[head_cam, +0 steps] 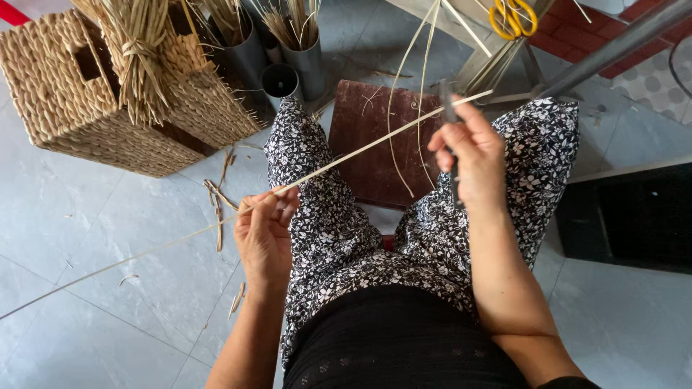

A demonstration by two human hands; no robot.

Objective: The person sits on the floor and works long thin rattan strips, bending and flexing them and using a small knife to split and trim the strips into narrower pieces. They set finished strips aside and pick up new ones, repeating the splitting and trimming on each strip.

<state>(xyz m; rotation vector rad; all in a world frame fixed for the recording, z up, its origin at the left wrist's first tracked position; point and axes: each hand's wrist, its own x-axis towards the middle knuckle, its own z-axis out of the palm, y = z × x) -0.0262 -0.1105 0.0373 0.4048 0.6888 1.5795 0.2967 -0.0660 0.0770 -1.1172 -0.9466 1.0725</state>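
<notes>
A long pale reed strip [360,148] runs slantwise from the lower left of the floor up to my right hand. My left hand [265,234] pinches it over my left knee. My right hand [468,158] is closed on a dark, narrow knife-like tool [448,108] and meets the strip's upper end. Several thinner strands [404,86] hang down from above onto a dark red-brown board [375,137] between my knees. I sit in black-and-white flowered trousers.
A woven basket [86,108] with a tied straw bundle [140,57] stands at the upper left. Grey tubes [303,57] holding straw stand behind my left knee. Yellow-handled scissors [512,18] lie at the top right on a metal frame. A black box [627,216] sits right. Straw scraps litter the tiles.
</notes>
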